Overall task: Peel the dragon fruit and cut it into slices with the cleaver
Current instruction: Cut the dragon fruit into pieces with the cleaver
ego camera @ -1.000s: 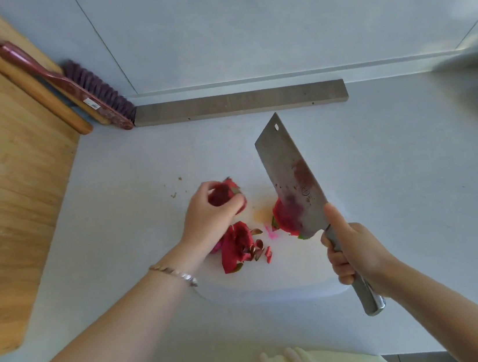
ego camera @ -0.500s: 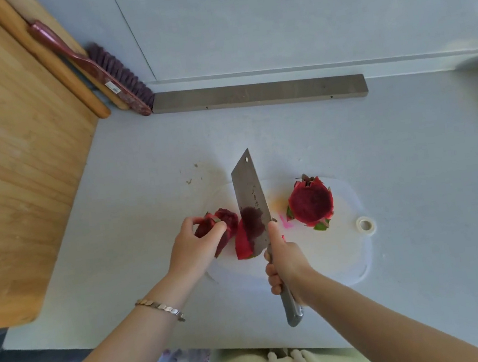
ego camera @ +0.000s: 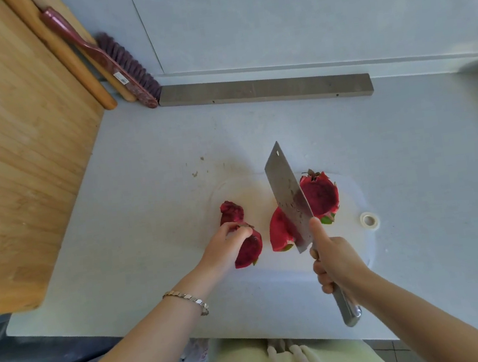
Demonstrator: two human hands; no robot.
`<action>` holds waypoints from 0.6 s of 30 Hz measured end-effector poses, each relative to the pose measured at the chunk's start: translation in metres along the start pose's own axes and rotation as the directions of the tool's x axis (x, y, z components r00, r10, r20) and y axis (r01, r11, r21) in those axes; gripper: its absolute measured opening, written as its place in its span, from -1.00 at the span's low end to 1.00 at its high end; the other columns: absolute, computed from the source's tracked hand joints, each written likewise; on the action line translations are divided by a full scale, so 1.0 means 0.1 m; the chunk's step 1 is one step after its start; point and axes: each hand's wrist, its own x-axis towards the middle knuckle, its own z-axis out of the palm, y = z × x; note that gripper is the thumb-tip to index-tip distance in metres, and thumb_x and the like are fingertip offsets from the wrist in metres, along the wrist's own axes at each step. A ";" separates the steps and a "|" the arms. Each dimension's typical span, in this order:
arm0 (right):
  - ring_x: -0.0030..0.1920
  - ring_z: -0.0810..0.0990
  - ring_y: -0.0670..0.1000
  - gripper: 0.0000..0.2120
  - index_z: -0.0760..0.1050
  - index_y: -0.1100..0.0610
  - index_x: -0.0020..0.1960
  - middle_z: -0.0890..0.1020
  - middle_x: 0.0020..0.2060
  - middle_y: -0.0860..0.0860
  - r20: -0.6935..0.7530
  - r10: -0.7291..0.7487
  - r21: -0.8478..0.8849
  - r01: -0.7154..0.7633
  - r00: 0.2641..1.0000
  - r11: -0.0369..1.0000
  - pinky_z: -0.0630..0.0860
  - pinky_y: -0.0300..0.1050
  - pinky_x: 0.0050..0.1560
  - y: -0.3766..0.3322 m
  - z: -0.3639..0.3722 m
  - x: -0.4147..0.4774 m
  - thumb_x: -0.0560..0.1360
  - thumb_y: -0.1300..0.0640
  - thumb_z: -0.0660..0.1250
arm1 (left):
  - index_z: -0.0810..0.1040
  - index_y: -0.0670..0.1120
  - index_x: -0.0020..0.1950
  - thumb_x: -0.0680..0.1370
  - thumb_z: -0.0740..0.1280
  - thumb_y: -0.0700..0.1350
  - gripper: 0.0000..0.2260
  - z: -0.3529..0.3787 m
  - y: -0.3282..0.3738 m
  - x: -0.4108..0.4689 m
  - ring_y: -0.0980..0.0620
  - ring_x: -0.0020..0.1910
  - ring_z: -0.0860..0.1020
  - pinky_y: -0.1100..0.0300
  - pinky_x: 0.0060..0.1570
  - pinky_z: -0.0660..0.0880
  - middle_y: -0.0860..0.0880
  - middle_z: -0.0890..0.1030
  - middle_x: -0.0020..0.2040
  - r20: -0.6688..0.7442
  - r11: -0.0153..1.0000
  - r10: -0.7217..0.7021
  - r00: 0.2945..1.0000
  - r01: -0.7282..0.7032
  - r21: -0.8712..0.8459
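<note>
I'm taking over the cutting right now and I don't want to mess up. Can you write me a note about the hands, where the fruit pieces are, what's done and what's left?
Left hand: pinches a dragon fruit wedge on the white cutting board. A dark red bit lies just beyond the fingers, maybe joined to it.
Right hand: grips the cleaver. Its blade is over the middle wedge; I cannot tell if they touch.
The big piece sits behind the blade, cut face showing.
Done: fruit split into pieces.
Left: skin shows on the pieces, so peel them, then slice.
</note>
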 end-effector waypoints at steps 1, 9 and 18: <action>-0.60 0.23 -0.05 -0.45 0.24 0.12 -0.39 0.27 -0.58 -0.01 0.018 0.004 0.033 -0.004 1.000 0.999 0.28 -0.26 -0.52 -0.03 0.02 -0.01 0.55 -0.28 -0.01 | 0.50 0.03 -0.06 0.32 0.28 0.08 -0.75 0.02 0.01 0.02 0.05 -0.06 0.59 0.13 0.02 0.56 -0.04 0.58 0.01 -0.025 1.000 0.003 1.000 -0.004 -0.020; -0.62 0.21 -0.04 -0.46 0.19 0.11 -0.39 0.25 -0.59 -0.01 0.109 0.018 0.161 -0.035 0.994 0.986 0.25 -0.25 -0.54 -0.10 0.47 0.11 0.54 -0.29 -0.01 | 0.45 0.00 0.02 0.53 0.24 0.01 -0.87 -0.08 -0.03 0.00 0.02 -0.16 0.53 0.27 -0.41 0.36 -0.04 0.53 -0.04 -0.196 0.995 0.063 0.979 -0.045 0.092; -0.63 0.21 -0.07 -0.46 0.21 0.11 -0.39 0.25 -0.57 -0.01 0.012 0.016 0.079 -0.017 1.000 0.997 0.24 -0.25 -0.57 0.15 0.10 0.10 0.56 -0.27 -0.02 | 0.50 -0.10 0.02 0.53 0.26 -0.02 -0.82 0.16 -0.07 0.06 0.12 -0.26 0.48 0.30 -0.43 0.39 -0.06 0.53 -0.07 -0.132 0.986 0.041 0.990 -0.019 0.163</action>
